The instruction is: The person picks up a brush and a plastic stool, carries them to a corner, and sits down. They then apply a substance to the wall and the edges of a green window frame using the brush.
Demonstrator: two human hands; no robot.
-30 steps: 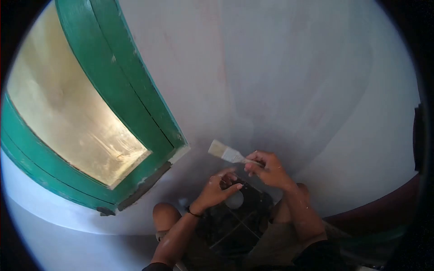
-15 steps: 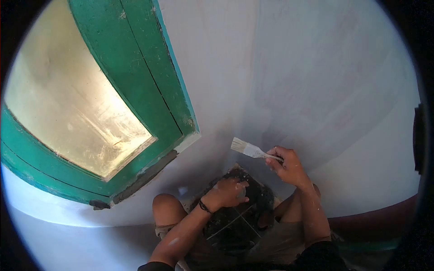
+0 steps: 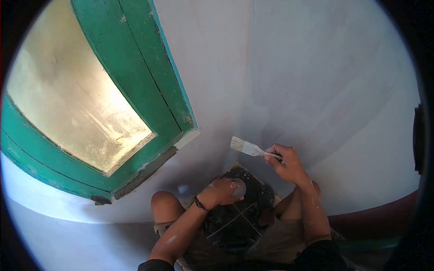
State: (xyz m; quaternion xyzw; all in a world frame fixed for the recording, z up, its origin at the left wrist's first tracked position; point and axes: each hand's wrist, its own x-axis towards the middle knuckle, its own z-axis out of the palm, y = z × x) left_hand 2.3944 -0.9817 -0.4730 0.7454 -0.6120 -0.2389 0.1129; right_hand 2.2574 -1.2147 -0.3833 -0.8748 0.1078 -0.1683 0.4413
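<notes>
My right hand point(image 3: 289, 165) is closed around the handle of a paintbrush point(image 3: 248, 147). The brush's pale, paint-coated bristles point left toward the wall corner. Lower down and to the left, my left hand point(image 3: 221, 191) grips a small, round, pale cup point(image 3: 240, 188) above the dark floor. Fingers cover much of the cup, and its contents cannot be made out. Whitish smears mark my left forearm.
A green window frame point(image 3: 149, 86) with a bright pane point(image 3: 86, 90) stands at the left. Pale walls point(image 3: 316, 67) meet in the corner ahead. Dark, paint-spotted floor tiles point(image 3: 230, 221) lie between my knees. A dark red band point(image 3: 379, 212) runs along the lower right wall.
My left hand has shifted slightly left and turned, so more of the cup's round edge shows. The paintbrush stays almost in place in my right hand.
</notes>
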